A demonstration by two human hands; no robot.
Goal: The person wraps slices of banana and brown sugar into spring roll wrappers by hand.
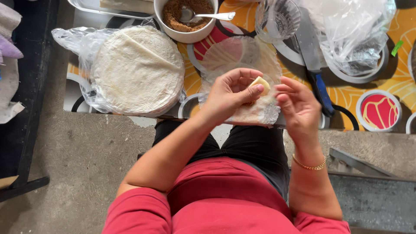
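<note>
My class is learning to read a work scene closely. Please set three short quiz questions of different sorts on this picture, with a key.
1. True or false: the left hand holds a small pale folded piece of dough at its fingertips.
2. Which thing lies under plastic, left of the hands? A) a stack of round flat wrappers B) a pile of spoons C) a heap of red cups
3. Fill in: the white bowl of brown filling has a metal ____ in it.

Key: 1 true. 2 A. 3 spoon. The right hand is open beside the dough, holding nothing.
</note>
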